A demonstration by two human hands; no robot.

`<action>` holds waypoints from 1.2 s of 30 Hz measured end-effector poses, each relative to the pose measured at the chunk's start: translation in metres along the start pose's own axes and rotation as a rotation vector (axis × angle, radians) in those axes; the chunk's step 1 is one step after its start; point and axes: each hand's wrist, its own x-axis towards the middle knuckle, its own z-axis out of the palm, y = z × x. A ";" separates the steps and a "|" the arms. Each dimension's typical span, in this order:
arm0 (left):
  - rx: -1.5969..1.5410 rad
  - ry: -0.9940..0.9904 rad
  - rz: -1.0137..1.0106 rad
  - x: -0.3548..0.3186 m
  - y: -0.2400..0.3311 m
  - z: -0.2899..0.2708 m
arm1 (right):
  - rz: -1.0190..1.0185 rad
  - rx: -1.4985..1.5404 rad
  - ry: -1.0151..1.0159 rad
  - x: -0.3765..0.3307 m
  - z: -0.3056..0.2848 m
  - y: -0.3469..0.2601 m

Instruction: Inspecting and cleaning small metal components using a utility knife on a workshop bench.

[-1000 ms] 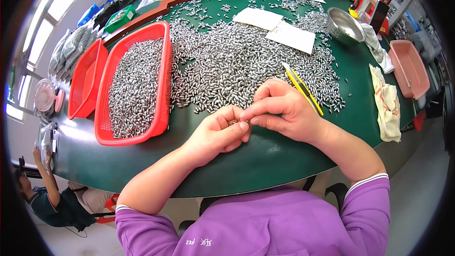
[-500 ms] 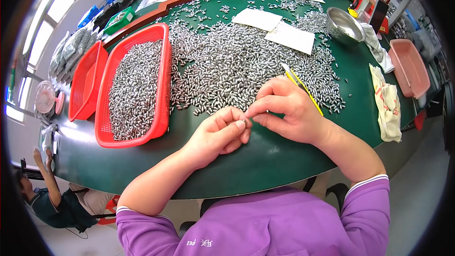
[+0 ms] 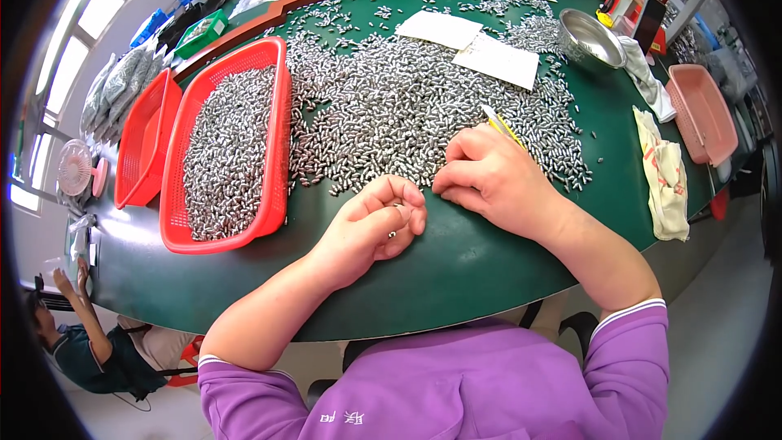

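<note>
My left hand (image 3: 371, 224) is half curled near the table's front edge, its thumb bent against the fingers. A small shiny silver metal piece (image 3: 393, 234) shows at the thumb's side of its grip. Just right of it, my right hand (image 3: 493, 179) is closed at the near edge of the pile, thumb and fingers pinched together. Whatever those fingertips hold, if anything, is hidden. A heap of small oblong silver metal pieces (image 3: 383, 106) spreads beyond both hands. The yellow-edged, pen-like tool (image 3: 503, 126) lies on the heap, partly covered by my right hand.
At left stands a red basket (image 3: 283, 122) full of silver pieces, beside another red basket (image 3: 134, 147). White papers (image 3: 501, 61) lie on the heap. A metal bowl (image 3: 590, 39), a cloth (image 3: 664, 175) and a pink basket (image 3: 700, 114) are at right. Another person (image 3: 98, 350) sits at far left.
My right hand has parted from the left, moving slightly right and over more of the yellow tool. The left hand has turned a little, and the silver piece in it now shows.
</note>
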 end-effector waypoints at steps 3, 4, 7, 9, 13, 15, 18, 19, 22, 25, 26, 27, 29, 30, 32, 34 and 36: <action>-0.003 -0.006 -0.005 0.000 0.001 0.000 | -0.023 0.035 -0.006 0.000 0.002 0.000; -0.003 -0.006 -0.007 0.000 0.001 0.000 | -0.013 0.039 -0.009 0.000 0.002 0.000; -0.004 -0.002 -0.013 0.000 0.002 0.001 | 0.018 0.047 -0.037 0.001 -0.001 0.001; -0.004 0.001 -0.017 0.000 0.002 0.001 | 0.038 0.050 -0.062 0.000 -0.003 0.001; 0.000 -0.005 -0.014 0.000 0.001 0.001 | -0.006 0.005 -0.050 -0.001 0.000 0.000; 0.001 -0.012 -0.007 0.000 0.001 0.001 | -0.034 -0.015 -0.026 0.001 0.002 -0.001; 0.012 -0.006 -0.012 0.000 0.001 0.003 | -0.039 0.131 0.079 0.006 -0.002 -0.006; 0.046 -0.011 -0.015 0.001 0.000 0.004 | -0.057 0.157 0.101 0.007 -0.005 -0.009; 0.069 -0.022 -0.023 0.000 -0.001 0.003 | -0.127 0.201 0.114 0.008 -0.004 -0.013; 0.142 -0.021 -0.031 -0.001 -0.001 0.003 | -0.178 0.229 0.134 0.007 -0.002 -0.012; 0.149 -0.017 -0.027 -0.001 0.000 0.003 | -0.191 0.246 0.125 0.007 -0.002 -0.011; 0.156 -0.014 -0.024 -0.001 0.000 0.003 | -0.203 0.263 0.117 0.006 -0.002 -0.010; 0.157 -0.012 -0.027 -0.001 0.000 0.003 | -0.198 0.275 0.110 0.006 -0.003 -0.010; 0.157 -0.011 -0.029 -0.001 0.001 0.003 | -0.193 0.287 0.103 0.006 -0.004 -0.010; 0.097 -0.017 -0.025 -0.001 0.002 0.003 | -0.133 0.303 0.120 0.006 -0.005 -0.011; 0.038 -0.021 -0.020 -0.001 0.002 0.003 | -0.030 0.331 0.127 0.006 -0.009 -0.011; 0.029 -0.009 -0.027 -0.001 0.003 0.003 | -0.025 0.319 0.135 0.006 -0.007 -0.009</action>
